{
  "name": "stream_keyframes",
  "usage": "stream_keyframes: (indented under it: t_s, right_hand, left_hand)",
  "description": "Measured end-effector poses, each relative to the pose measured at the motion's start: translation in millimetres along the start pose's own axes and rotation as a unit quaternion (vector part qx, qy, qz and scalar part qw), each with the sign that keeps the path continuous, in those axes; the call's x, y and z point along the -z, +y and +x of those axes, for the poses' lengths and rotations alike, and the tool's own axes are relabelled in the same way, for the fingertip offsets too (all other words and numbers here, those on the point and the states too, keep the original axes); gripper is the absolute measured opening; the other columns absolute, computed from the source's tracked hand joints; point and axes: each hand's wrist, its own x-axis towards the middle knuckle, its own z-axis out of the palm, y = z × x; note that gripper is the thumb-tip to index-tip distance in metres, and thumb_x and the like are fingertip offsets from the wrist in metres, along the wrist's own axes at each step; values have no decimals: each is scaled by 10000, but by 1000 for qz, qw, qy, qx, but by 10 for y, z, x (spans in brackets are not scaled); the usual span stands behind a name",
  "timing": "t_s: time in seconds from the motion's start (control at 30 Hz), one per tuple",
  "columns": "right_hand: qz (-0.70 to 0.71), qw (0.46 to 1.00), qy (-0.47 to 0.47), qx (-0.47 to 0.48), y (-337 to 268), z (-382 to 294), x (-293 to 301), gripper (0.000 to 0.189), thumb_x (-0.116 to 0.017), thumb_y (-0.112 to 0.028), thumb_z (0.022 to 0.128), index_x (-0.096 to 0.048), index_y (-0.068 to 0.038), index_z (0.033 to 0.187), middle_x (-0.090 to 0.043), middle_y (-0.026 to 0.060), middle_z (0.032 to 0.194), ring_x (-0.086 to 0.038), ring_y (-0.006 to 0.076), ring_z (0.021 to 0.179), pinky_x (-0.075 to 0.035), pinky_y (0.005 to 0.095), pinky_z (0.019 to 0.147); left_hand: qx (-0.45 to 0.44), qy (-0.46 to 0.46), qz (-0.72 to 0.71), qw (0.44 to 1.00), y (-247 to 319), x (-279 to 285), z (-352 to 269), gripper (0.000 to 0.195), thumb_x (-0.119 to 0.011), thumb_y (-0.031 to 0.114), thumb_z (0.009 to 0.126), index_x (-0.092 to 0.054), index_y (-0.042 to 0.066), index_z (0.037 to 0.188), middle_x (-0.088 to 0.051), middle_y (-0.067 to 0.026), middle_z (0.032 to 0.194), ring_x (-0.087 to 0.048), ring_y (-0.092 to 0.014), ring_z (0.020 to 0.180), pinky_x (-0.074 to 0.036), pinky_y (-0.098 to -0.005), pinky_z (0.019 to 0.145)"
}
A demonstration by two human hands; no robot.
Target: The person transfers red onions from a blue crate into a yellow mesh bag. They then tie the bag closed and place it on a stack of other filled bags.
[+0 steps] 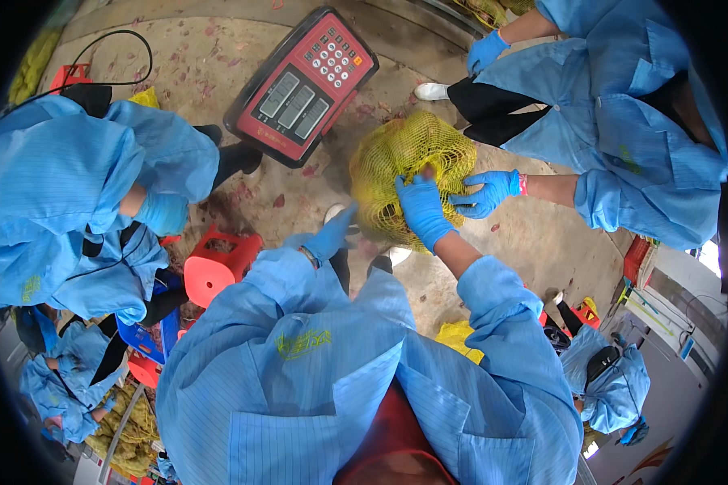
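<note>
A full yellow mesh bag stands on the floor before me, its contents mostly hidden by the netting. My right hand, in a blue glove, grips the mesh near the top of the bag. Just beyond its fingertips shows a small blurred reddish thing, too unclear to name. My left hand, also gloved in blue, is blurred at the bag's near left side, fingers extended and nothing seen in them. From the right, a co-worker's gloved hand reaches to the bag's side, close to my right hand.
Beyond the bag to the left is a red and black digital scale display. Red plastic stools and a blue crate are on the left. Co-workers in blue smocks surround me. Dry reddish skins litter the concrete floor.
</note>
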Motion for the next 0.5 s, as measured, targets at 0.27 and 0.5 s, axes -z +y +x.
stream_keyframes:
  t_s: [0.27, 0.5]
  right_hand:
    - [310, 950, 10, 16, 287, 63, 83, 508, -582, -117, 728, -515, -84, 1231, -630, 207, 895, -624, 343, 788, -469, 430, 737]
    - [603, 785, -122, -73, 408, 92, 59, 477, -542, -79, 771, -501, -46, 1246, -498, 30, 691, -516, 118, 651, -447, 275, 596]
  left_hand:
    - [44, -6, -63, 997, 37, 15, 73, 638, -438, 592, 888, -337, 199, 1380, -411, -109, 1341, -369, -328, 1242, -351, -560, 950]
    - [47, -10, -32, 998, 181, 29, 36, 672, -460, 611, 867, -390, 139, 1339, -403, -125, 1355, -367, -342, 1245, -323, -576, 971]
